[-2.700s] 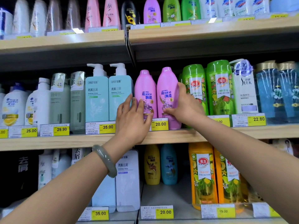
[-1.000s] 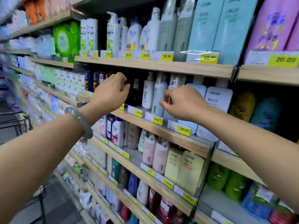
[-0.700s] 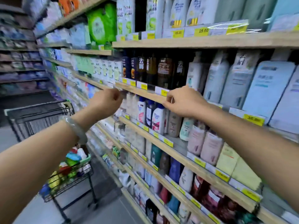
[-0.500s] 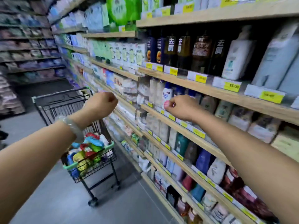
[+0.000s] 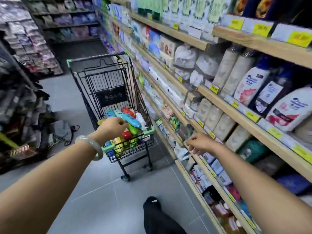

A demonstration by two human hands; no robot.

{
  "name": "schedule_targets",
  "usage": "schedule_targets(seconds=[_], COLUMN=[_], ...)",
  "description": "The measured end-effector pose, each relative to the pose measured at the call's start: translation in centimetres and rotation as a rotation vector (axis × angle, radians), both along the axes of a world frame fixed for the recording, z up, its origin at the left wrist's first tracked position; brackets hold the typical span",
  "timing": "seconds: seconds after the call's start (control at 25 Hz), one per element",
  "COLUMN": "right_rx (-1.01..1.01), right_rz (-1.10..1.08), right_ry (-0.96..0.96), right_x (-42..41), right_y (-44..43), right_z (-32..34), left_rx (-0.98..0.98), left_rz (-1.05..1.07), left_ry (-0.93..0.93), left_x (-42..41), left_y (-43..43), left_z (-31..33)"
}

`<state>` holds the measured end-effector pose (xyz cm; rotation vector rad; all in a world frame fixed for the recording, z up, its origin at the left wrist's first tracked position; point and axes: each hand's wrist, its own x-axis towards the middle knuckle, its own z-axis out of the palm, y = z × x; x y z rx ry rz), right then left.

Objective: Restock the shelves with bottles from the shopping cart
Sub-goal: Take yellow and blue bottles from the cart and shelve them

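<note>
Head view: pick-up step at black wire shopping cart.
Over coloured plastic bottles at cart's near edge: left hand, fingers loosely curled, empty; right hand likewise, beside wooden shelves. Next: grip one bottle, lift.

Grey tiled floor runs down the aisle. A black cord lies looped on it near the left side. On the left a rack carries hanging packets, blurred, with dark goods heaped below it. At the far end, purple and blue packs stand in rows. Yellow price tags line the wooden edges on the right.
</note>
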<state>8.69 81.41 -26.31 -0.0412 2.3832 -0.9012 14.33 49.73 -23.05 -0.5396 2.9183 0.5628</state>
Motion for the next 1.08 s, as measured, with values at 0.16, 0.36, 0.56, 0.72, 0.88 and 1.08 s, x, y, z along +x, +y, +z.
schedule_targets(seconds=[0.16,0.36,0.56,0.72,0.88,1.08], right_rx=[-0.074,-0.085,-0.049,-0.067,-0.111,-0.091], right_rz=[0.000,0.082,0.194,0.154,-0.106,-0.360], right_ry=[-0.098,-0.211,-0.293,-0.367,-0.423,-0.451], right_x=[-8.3,-16.6,-19.5,-22.2,-25.2,-27.7], right_y=[-5.7,-14.2,-22.2,-27.6,-31.4,-36.9], right_z=[-3.0,-4.9,-7.5,-10.1,-14.0,-21.4], left_rx=[-0.047,-0.103,-0.070,0.001,0.022,0.099], left_rz=[0.030,0.023,0.067,0.036,-0.203,-0.475], left_ry=[-0.068,-0.186,-0.289,-0.355,-0.501,-0.583], left_x=[-6.7,-12.2,-14.5,-18.9,-24.2,-30.3], left_y=[-5.7,-11.5,-17.4,-23.3,-26.6,-30.1], left_z=[-1.4,-4.5,-8.4,-11.9,-16.3,-24.1])
